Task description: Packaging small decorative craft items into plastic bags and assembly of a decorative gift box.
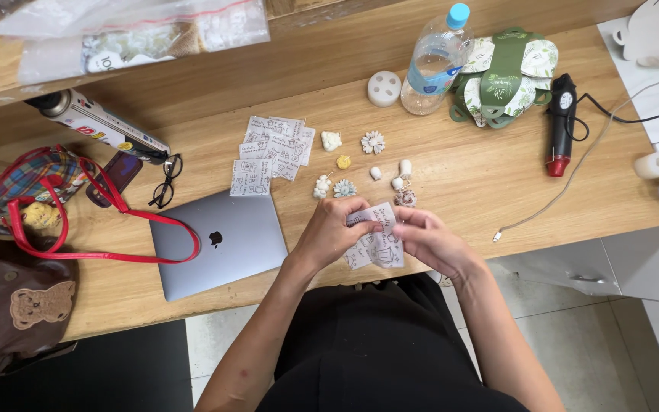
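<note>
Small printed paper sachets held as a bunch over near table edge, centre of scene, between both hands. Left hand gripping bunch from left, thumb and forefinger pinching top sachet's upper edge, other fingers curled under. Right hand holding from right, fingers pressed together on right edge; fingertips partly hidden behind paper.

Just beyond hands: small moulded pieces, white, yellow and pale blue flower shapes, scattered on wooden table. Left of those, loose spread of more sachets, flat and overlapping. Closed grey laptop left of hands, near edge. Black glasses further left, beside dark phone. Plaid bag with red straps far left; brown bag below it. Far side: white round mould, clear water bottle with blue cap, stack of green leaf-print card cutouts. Right: black and red heat tool lying flat, cable trailing right.
</note>
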